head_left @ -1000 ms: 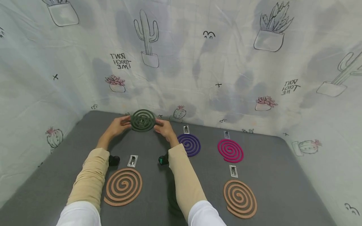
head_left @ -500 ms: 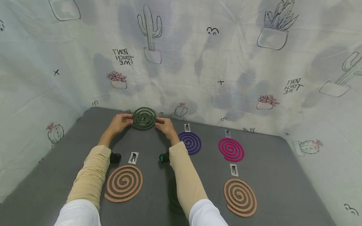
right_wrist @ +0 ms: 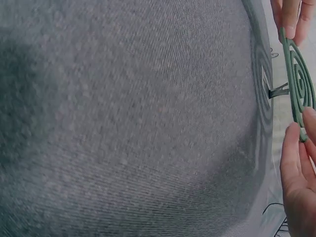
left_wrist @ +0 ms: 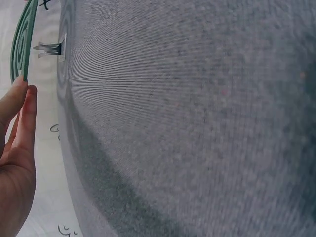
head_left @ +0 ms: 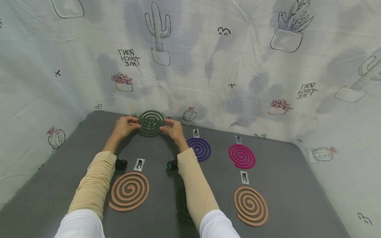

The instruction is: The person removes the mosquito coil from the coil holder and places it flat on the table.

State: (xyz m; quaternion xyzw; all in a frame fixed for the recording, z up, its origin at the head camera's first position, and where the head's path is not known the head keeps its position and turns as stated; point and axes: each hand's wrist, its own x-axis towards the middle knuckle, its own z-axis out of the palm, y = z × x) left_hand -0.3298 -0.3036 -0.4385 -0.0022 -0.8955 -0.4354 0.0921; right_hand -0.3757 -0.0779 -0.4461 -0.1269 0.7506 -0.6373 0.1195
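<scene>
A green mosquito coil point(head_left: 151, 122) is held at the far left of the table by both hands. My left hand point(head_left: 125, 127) pinches its left edge between thumb and fingers. On the opposite edge, my right hand point(head_left: 174, 130) grips it likewise. In the right wrist view the coil point(right_wrist: 299, 81) is raised off the grey cloth, its face over a small metal coil stand point(right_wrist: 279, 91) with an upright prong. The left wrist view shows the same stand point(left_wrist: 48, 48) just apart from the coil; whether they touch in the right wrist view I cannot tell.
Purple point(head_left: 198, 149), pink point(head_left: 242, 156) and two brown coils point(head_left: 129, 191) lie on the grey table point(head_left: 291, 185), each near a flat metal stand point(head_left: 244, 177). A dark green coil point(head_left: 182, 205) is partly hidden by the right sleeve. A printed curtain point(head_left: 208, 66) borders the back.
The coil stays at the same far-left spot, its upper edge tipped slightly up and away. My right thumb has come further onto its near edge. The head view has shifted slightly.
</scene>
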